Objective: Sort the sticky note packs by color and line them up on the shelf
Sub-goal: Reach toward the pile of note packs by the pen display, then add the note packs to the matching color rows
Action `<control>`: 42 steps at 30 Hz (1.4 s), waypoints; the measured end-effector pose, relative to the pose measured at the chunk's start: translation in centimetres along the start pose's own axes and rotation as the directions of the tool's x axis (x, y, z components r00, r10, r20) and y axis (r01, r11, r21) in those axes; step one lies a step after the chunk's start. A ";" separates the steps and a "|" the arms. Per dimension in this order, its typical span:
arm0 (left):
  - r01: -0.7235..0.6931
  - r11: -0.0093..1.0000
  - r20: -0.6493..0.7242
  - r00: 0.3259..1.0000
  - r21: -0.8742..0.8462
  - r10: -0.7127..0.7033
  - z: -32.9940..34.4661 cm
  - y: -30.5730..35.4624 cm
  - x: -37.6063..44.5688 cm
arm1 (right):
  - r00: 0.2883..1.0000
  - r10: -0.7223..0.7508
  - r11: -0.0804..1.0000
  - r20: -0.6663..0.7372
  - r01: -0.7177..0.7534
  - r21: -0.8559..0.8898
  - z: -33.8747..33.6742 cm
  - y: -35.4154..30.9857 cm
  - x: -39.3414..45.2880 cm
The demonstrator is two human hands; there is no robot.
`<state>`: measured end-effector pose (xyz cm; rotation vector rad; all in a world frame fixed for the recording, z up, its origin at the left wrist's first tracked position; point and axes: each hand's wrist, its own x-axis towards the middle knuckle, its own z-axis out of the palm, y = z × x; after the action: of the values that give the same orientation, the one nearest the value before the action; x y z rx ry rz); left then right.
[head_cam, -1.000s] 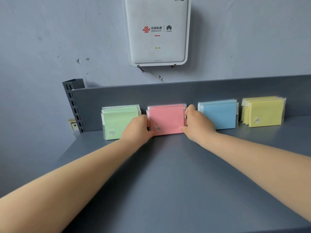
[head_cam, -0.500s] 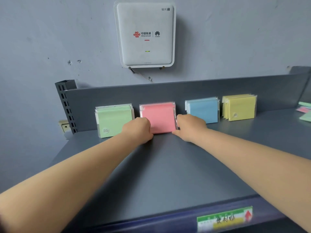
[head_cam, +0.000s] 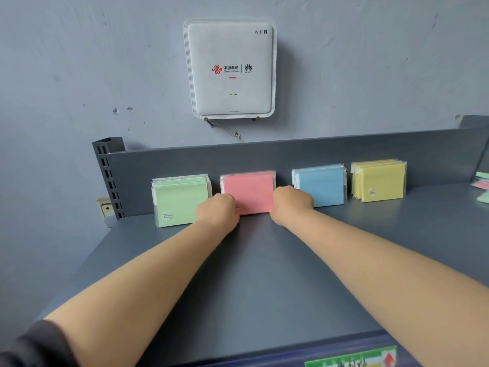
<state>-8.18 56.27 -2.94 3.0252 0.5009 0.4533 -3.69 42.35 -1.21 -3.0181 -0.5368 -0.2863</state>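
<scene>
Against the shelf's back panel (head_cam: 264, 157), left hand (head_cam: 217, 211) and right hand (head_cam: 291, 205) gripped the upright pink pack (head_cam: 248, 189) by its sides.

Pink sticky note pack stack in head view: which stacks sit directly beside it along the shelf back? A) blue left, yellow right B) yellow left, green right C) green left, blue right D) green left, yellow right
C: the pink sticky note pack stack stands between the green stack and the blue stack.

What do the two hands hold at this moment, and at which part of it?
Both hold the pink packs: the left hand at the lower left corner, the right hand at the right edge. The fingers are hidden behind the knuckles.
</scene>
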 end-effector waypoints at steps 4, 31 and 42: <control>-0.039 0.998 0.034 0.999 0.050 0.038 -0.5 0.1 -0.3 | 0.999 -0.035 0.999 0.006 0.035 -0.009 0.0 0.2 -0.3; -0.491 0.845 -0.223 0.817 0.212 0.531 -4.2 29.8 -13.0 | 0.947 -0.225 0.924 -0.231 0.132 -0.360 -6.9 28.3 -18.5; -0.599 0.784 -0.176 0.764 0.166 0.621 -3.1 42.3 -14.8 | 0.981 0.008 0.951 -0.194 -0.067 -0.303 -8.0 41.0 -22.6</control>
<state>-9.40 11.49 -0.38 3.1867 -0.5221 0.8179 -11.67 -4.38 1.10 -3.2407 -0.4547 -0.7120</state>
